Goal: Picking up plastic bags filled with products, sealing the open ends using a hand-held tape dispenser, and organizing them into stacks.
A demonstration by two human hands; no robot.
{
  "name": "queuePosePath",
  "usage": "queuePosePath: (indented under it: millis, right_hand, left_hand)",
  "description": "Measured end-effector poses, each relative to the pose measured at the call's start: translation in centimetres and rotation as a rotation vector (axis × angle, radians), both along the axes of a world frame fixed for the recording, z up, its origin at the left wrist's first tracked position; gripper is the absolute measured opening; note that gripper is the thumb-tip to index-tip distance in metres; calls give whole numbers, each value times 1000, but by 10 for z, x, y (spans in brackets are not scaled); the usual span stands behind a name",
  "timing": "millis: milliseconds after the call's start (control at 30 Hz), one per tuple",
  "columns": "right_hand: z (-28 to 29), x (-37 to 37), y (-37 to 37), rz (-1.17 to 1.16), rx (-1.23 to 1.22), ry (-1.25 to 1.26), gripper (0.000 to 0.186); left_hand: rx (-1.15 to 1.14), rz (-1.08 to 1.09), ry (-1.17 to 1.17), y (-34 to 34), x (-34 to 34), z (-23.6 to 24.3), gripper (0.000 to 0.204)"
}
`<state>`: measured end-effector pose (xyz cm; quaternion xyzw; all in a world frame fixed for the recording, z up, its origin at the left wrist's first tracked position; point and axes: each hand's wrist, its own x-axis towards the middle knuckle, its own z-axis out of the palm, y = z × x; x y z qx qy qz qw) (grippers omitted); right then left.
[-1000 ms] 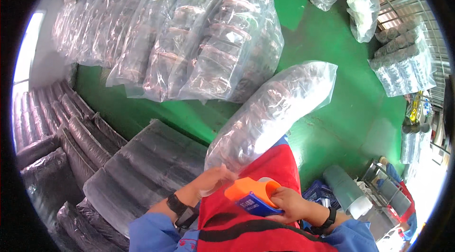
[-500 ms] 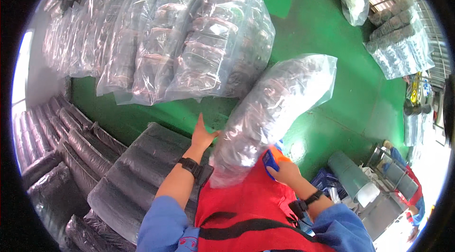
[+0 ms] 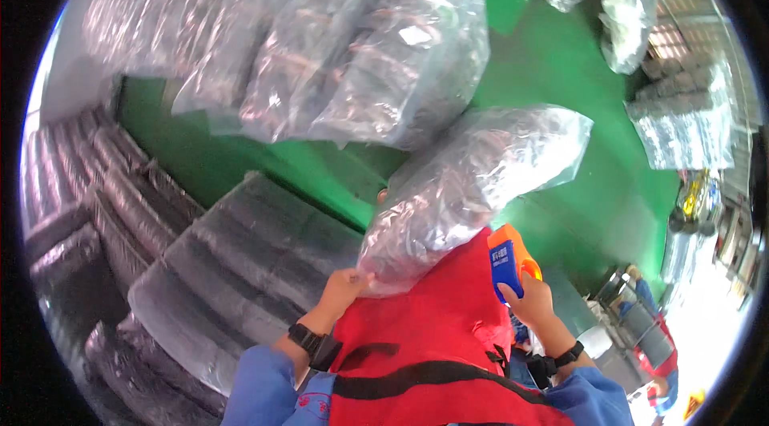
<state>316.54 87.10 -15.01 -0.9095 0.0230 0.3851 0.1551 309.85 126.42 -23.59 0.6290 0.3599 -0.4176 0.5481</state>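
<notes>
A long clear plastic bag [image 3: 473, 185] of bundled items, their details blurred by shine, lies diagonally in front of me, its near end over my red apron [image 3: 416, 330]. My left hand [image 3: 343, 288] pinches the bag's lower end. My right hand [image 3: 529, 298] grips an orange-and-blue handheld tool [image 3: 505, 262], seemingly a tape dispenser, held just right of the bag.
Dark padded bundles [image 3: 216, 266] lie at left. Large clear-bagged stacks [image 3: 384, 57] stand on the green floor [image 3: 561, 81]. More bags [image 3: 677, 125] line the right wall. At lower right, a person in red and blue [image 3: 657, 354] is near metal equipment [image 3: 641, 322].
My left hand has come down from reaching beside the bag to its lower end. My right hand has moved the tool up and rightward, out from beside my apron.
</notes>
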Motion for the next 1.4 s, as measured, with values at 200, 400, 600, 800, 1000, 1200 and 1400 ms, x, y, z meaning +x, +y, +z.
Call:
queuePosePath:
  millis: [200, 400, 600, 800, 1000, 1200, 1400]
  right_hand:
    - [16, 85, 34, 347, 333, -63, 49]
    - [14, 165, 26, 628, 504, -57, 46]
    - [7, 212, -10, 719, 512, 43, 46]
    - [12, 233, 9, 894, 537, 105, 46]
    - [19, 226, 63, 984, 585, 89, 46]
    - [32, 207, 131, 1164, 635, 75, 47]
    - [50, 174, 192, 1538, 771, 405, 53]
  left_hand:
    - [356, 67, -182, -26, -9, -18, 25]
    - [942, 253, -99, -85, -7, 2, 26]
    - [478, 1275, -20, -150, -8, -6, 54]
    - [733, 1138, -148, -168, 11, -25, 40]
    - [987, 63, -638, -166, 9, -8, 73]
    - [464, 481, -494, -117, -15, 40, 55]
    - [-322, 1053, -478, -83, -40, 82, 48]
